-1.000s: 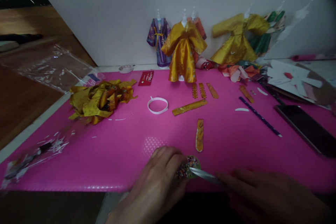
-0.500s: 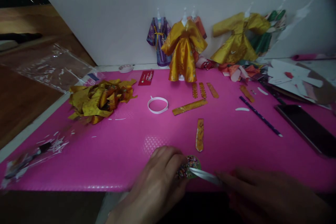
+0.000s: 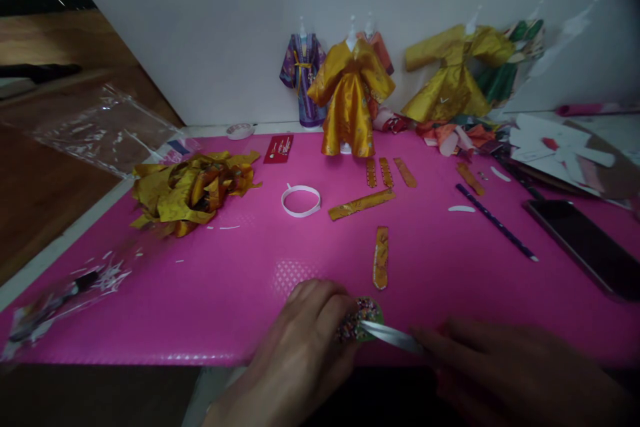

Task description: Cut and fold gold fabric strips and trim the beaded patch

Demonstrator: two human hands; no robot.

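Observation:
My left hand (image 3: pixel 305 340) rests at the front edge of the pink table, its fingers closed around a round, green-rimmed dish (image 3: pixel 379 312) filled with tiny multicoloured beads. In my right hand (image 3: pixel 505 360), dark and slightly blurred, are scissors (image 3: pixel 393 335). Their silver pointed tips reach left and touch down among the beads; the handles are mostly hidden by the fingers. Just beyond the dish lies a gold fabric strip (image 3: pixel 381 257) with small white dots along its edge. A longer gold strip (image 3: pixel 361 204) lies farther back, near several short ones.
Gold fabric scraps (image 3: pixel 195 190) are heaped at left, with a clear plastic packet (image 3: pixel 60 297) nearer me. A white ring (image 3: pixel 301 201) sits mid-table. Small dressed figures, one in a gold robe (image 3: pixel 350 93), stand at the back. A dark pencil (image 3: pixel 495 221) and a phone (image 3: pixel 590 243) lie at right.
Hardly anything differs. Both hands stay in place, and the scissor tips remain among the beads.

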